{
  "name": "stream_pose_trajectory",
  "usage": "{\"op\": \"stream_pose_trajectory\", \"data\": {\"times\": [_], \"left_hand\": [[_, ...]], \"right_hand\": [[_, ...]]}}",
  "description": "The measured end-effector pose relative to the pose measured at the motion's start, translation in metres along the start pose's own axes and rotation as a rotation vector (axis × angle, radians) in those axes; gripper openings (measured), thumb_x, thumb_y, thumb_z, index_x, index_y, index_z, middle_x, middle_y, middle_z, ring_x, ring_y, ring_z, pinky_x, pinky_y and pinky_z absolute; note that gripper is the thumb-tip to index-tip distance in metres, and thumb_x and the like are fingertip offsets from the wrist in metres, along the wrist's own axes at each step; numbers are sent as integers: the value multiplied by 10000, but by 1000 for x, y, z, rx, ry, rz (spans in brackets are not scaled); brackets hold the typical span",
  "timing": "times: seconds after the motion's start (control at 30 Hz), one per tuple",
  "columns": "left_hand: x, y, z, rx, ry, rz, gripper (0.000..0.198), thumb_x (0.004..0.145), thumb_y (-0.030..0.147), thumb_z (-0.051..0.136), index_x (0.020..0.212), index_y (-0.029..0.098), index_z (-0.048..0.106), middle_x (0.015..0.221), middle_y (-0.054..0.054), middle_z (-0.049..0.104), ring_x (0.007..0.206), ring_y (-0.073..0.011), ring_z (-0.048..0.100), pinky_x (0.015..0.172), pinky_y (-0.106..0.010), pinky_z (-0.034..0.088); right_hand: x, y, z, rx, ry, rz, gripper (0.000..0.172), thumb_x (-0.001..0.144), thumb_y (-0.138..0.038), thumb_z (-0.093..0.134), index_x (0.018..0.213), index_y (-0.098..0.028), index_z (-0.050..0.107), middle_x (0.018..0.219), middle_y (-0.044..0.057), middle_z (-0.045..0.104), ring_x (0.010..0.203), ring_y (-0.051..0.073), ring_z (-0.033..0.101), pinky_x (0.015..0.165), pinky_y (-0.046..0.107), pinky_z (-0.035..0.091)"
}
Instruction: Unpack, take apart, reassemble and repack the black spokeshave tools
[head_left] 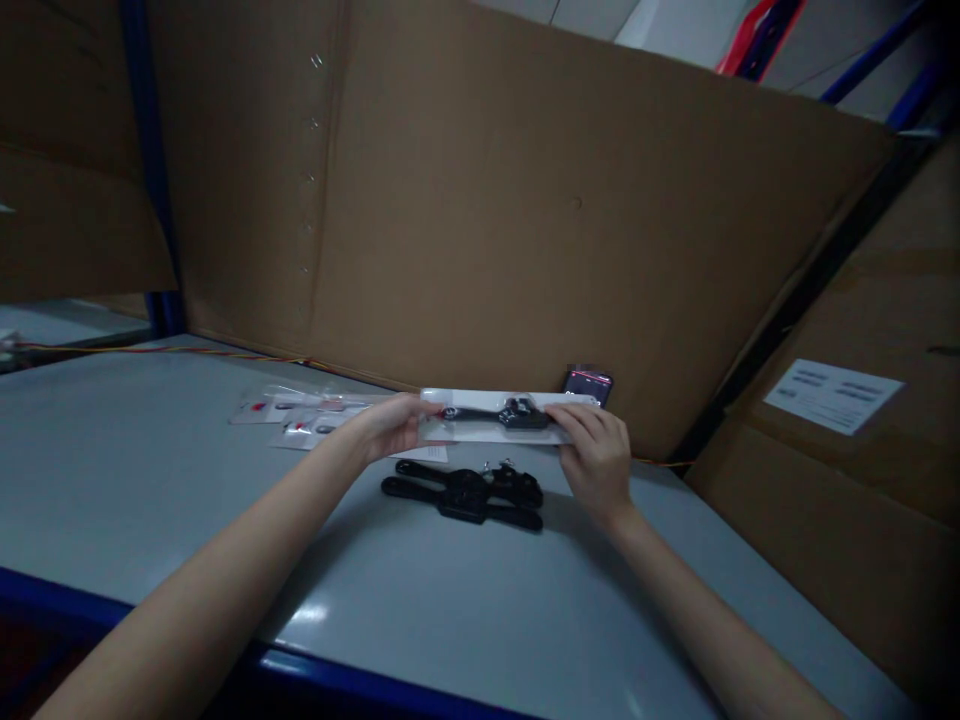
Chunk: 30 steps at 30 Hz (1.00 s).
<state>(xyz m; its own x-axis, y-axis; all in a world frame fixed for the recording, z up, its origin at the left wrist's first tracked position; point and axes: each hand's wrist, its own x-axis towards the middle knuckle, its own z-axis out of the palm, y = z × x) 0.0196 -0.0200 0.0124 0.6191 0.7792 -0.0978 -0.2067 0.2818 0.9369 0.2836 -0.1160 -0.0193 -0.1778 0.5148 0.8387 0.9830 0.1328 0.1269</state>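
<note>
I hold a long white packet (480, 428) with a black strap-like item on it, level above the grey table (150, 480). My left hand (394, 424) grips its left end, fingers closed on it. My right hand (596, 455) grips its right end, fingers curled over the edge. Just below the packet, two loose black straps with buckles (469, 493) lie side by side on the table.
Several clear packets with red marks (300, 412) lie to the left on the table. A phone with a lit screen (589, 384) leans against the big cardboard wall (525, 200) behind. A cardboard box with a white label (832, 395) stands at the right. The table's blue front edge (360, 680) is near me.
</note>
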Motion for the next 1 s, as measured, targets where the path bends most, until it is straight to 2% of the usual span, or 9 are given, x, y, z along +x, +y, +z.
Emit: {"op": "stream_pose_trajectory", "data": {"times": [0.13,0.2,0.3,0.37,0.47,0.57,0.73,0.9,1.0], "left_hand": [[-4,1,6,37,-18,50,153,735,62,578,875,109,618,764,-76,674,658,-127,632,666,-252,531],[-4,0,7,71,-1,95,174,726,83,606,895,115,629,790,-77,679,667,-130,634,650,-247,528],[-3,-3,10,146,-58,151,249,689,132,671,936,122,640,823,-76,682,663,-134,631,619,-250,518],[-4,-5,14,206,-81,167,287,663,161,702,942,121,648,815,-74,683,634,-128,622,583,-241,502],[-5,-4,18,270,-65,188,285,653,189,714,923,119,659,783,-68,683,613,-120,614,573,-232,485],[-6,0,18,293,-61,214,268,650,210,717,897,124,662,764,-60,681,638,-136,626,609,-253,493],[-5,6,11,351,15,187,274,623,257,744,841,115,658,760,-67,679,623,-152,625,591,-267,493],[-6,11,9,324,-26,144,306,679,384,696,820,115,658,722,-61,672,578,-128,604,556,-244,484],[-8,16,9,312,33,152,303,692,386,684,821,113,655,695,-50,666,550,-113,591,526,-222,467]], "right_hand": [[-2,-9,-3,14,-61,27,601,648,-76,480,1218,-267,483,1125,65,567,1090,276,462,945,450,285],[2,-16,-6,25,-129,-29,707,630,-102,508,1309,-249,372,1255,81,488,1180,290,402,987,473,238],[7,-27,-9,91,-225,-86,875,635,-201,560,1406,-194,148,1418,110,299,1278,303,285,1004,468,243],[7,-32,-9,164,-290,-72,942,637,-257,582,1421,-178,67,1387,131,341,1238,309,340,969,454,301],[6,-32,-8,237,-367,-26,919,630,-274,589,1417,-215,118,1179,110,516,1042,286,494,839,407,402],[6,-29,-6,203,-358,-27,854,611,-250,593,1387,-233,237,1030,80,537,932,260,507,772,373,420],[7,-29,-5,207,-348,-73,865,600,-240,603,1386,-215,244,993,76,502,905,248,492,761,352,423],[4,-24,-2,286,-346,-86,893,595,-244,609,1392,-240,207,970,63,494,880,242,502,733,357,436],[2,-19,-1,274,-346,-83,892,593,-247,612,1391,-237,213,968,62,497,881,239,506,718,353,441]]}}
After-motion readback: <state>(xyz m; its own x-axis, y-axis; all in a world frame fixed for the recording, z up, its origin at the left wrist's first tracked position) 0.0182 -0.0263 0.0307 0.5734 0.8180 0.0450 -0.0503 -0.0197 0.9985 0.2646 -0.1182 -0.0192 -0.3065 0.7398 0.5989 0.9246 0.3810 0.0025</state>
